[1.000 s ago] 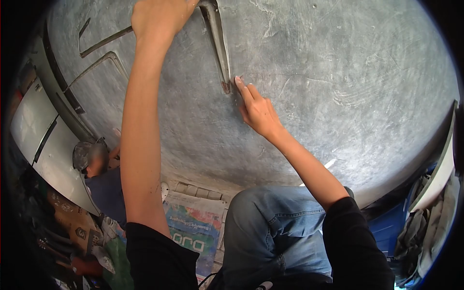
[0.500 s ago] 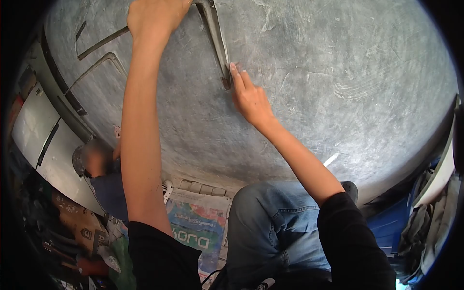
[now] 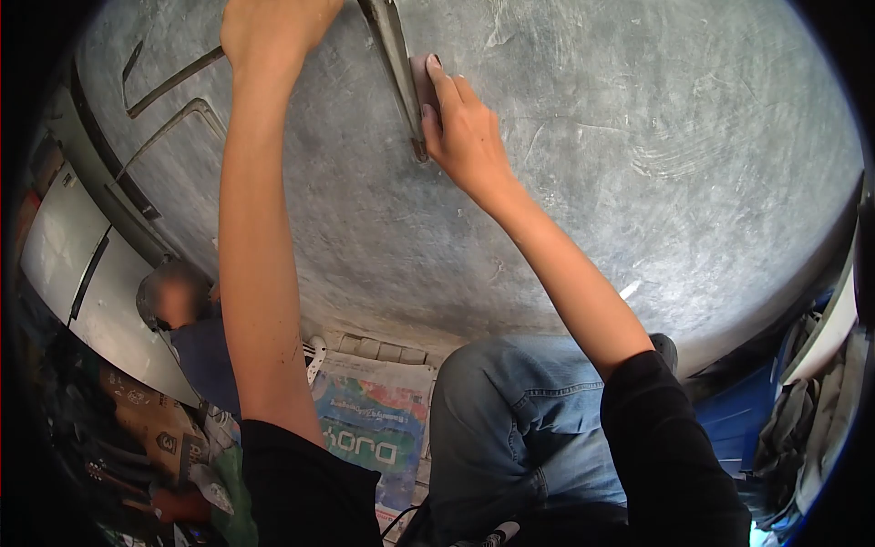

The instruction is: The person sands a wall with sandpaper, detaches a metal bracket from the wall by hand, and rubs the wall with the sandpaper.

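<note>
My right hand point(image 3: 465, 137) presses a brownish pad that looks like folded sandpaper point(image 3: 420, 80) flat on the scuffed grey surface point(image 3: 583, 201). Its fingers lie stretched over the pad, with the thumb on the near side. Just left of the pad runs a long angular strip point(image 3: 394, 68), shaped like a groove or raised edge, ending in a brown tip. At the top edge of the view is my left hand point(image 3: 273, 32), close to the strip's upper end; its fingers are cut off by the frame.
More angular strips point(image 3: 173, 84) mark the surface at the left. Another person point(image 3: 200, 351) sits low behind my left forearm. A printed sheet point(image 3: 369, 428) covers the floor beside my knee point(image 3: 492, 410). Cardboard point(image 3: 146, 415) lies at left; blue material point(image 3: 729, 419) is at right.
My right hand has slid up along the strip, and the brownish pad under its fingers now shows. My left hand sits slightly further left as the view shifts a little.
</note>
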`<state>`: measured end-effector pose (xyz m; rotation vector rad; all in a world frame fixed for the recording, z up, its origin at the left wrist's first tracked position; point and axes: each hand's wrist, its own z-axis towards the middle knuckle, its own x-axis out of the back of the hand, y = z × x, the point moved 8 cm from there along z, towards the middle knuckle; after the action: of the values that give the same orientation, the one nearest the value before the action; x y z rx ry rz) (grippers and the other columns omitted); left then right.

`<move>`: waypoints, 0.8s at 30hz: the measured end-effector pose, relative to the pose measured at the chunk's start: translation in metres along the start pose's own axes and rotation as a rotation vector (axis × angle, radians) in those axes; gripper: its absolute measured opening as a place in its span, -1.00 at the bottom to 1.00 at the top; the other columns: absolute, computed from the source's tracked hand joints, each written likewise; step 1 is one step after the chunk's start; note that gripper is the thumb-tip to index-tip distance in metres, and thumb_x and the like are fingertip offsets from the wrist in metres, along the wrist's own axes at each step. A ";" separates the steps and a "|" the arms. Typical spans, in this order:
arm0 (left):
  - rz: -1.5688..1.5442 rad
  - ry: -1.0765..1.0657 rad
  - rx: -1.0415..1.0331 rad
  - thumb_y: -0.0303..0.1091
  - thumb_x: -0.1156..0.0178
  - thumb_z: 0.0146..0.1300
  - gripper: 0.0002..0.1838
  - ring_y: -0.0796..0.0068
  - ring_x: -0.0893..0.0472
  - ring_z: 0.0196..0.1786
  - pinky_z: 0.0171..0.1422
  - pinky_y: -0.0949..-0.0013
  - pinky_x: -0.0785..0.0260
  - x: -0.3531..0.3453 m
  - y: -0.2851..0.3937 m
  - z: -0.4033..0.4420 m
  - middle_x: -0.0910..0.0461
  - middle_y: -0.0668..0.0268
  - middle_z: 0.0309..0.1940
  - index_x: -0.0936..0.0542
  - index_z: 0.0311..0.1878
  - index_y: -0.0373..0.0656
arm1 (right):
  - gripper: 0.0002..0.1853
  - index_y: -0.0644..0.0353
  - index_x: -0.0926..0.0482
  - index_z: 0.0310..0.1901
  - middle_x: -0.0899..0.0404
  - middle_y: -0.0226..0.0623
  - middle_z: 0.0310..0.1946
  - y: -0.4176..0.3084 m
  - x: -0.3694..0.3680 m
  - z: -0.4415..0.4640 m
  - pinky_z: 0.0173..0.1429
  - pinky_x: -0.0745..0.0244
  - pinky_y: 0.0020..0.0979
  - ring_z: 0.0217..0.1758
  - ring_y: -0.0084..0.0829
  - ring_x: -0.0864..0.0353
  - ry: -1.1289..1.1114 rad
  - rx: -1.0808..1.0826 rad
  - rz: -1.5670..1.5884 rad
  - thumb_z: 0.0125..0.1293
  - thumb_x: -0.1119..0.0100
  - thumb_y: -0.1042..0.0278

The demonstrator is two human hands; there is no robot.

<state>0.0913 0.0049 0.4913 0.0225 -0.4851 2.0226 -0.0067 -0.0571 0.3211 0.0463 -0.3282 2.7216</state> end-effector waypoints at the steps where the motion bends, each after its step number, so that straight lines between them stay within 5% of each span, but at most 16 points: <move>1: 0.004 -0.014 -0.002 0.03 0.05 0.23 -0.42 0.01 -0.60 -0.40 -0.22 0.08 -0.37 -0.001 0.000 0.000 -0.58 -0.06 -0.52 -0.62 -0.50 -0.39 | -0.42 0.25 -0.27 0.21 -0.45 -0.07 -0.31 0.003 -0.005 -0.007 -0.37 -0.44 -0.23 -0.40 -0.08 -0.51 -0.047 -0.061 -0.057 0.08 -0.08 0.58; 12: 0.004 -0.106 0.005 0.04 0.06 0.24 -0.42 0.01 -0.61 -0.34 -0.18 0.09 -0.37 -0.025 -0.003 0.003 -0.60 -0.05 -0.48 -0.63 -0.45 -0.36 | -0.47 0.19 -0.28 0.13 -0.54 -0.03 -0.30 0.001 0.025 -0.022 -0.36 -0.46 -0.18 -0.42 -0.04 -0.57 -0.205 -0.134 -0.004 0.08 -0.17 0.53; 15: 0.423 0.172 -0.100 0.04 0.06 0.24 -0.43 0.00 -0.61 -0.34 -0.15 0.08 -0.37 -0.050 -0.005 0.010 -0.60 -0.04 -0.46 -0.63 -0.46 -0.34 | -0.45 0.15 -0.26 0.11 -0.56 -0.06 -0.35 0.015 0.042 -0.025 -0.37 -0.45 -0.22 -0.45 -0.12 -0.58 -0.258 -0.265 0.111 0.07 -0.24 0.46; 17: 0.014 -0.162 -0.006 0.02 0.05 0.24 -0.48 0.06 -0.60 -0.21 -0.12 0.08 -0.36 -0.003 0.003 0.003 -0.62 0.00 -0.34 -0.64 -0.37 -0.31 | -0.44 0.14 -0.25 0.11 -0.57 -0.06 -0.38 0.023 0.048 -0.026 -0.38 -0.44 -0.28 -0.48 -0.18 -0.59 -0.268 -0.331 0.185 0.07 -0.27 0.43; 21: 0.044 -0.100 -0.100 0.07 0.11 0.30 -0.48 0.11 -0.58 -0.42 -0.33 0.15 -0.41 -0.005 0.007 0.008 -0.60 0.14 -0.50 -0.55 -0.45 -0.22 | -0.41 0.14 -0.26 0.09 -0.55 -0.15 -0.42 0.031 0.053 -0.029 -0.40 -0.43 -0.41 -0.52 -0.40 -0.58 -0.239 -0.456 0.398 0.04 -0.34 0.39; 23: -0.154 0.103 -0.220 0.01 0.00 0.22 -0.53 0.19 -0.54 -0.01 -0.04 0.11 -0.34 0.031 0.027 0.002 -0.58 0.04 -0.14 -0.61 -0.17 -0.25 | -0.42 0.14 -0.26 0.09 -0.55 -0.19 -0.42 0.029 0.057 -0.029 -0.41 -0.42 -0.44 -0.52 -0.45 -0.57 -0.227 -0.477 0.454 0.05 -0.33 0.39; 24: -0.150 0.106 -0.226 0.01 0.00 0.22 -0.53 0.19 -0.54 -0.01 -0.04 0.11 -0.34 0.037 0.032 -0.001 -0.58 0.04 -0.14 -0.61 -0.17 -0.25 | -0.41 0.16 -0.24 0.10 -0.54 -0.21 -0.42 0.029 0.058 -0.029 -0.42 -0.42 -0.48 -0.52 -0.48 -0.56 -0.228 -0.496 0.511 0.05 -0.32 0.40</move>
<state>0.0465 0.0232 0.4878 -0.1805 -0.6226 1.8030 -0.0705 -0.0537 0.2907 0.1526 -1.2182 3.0373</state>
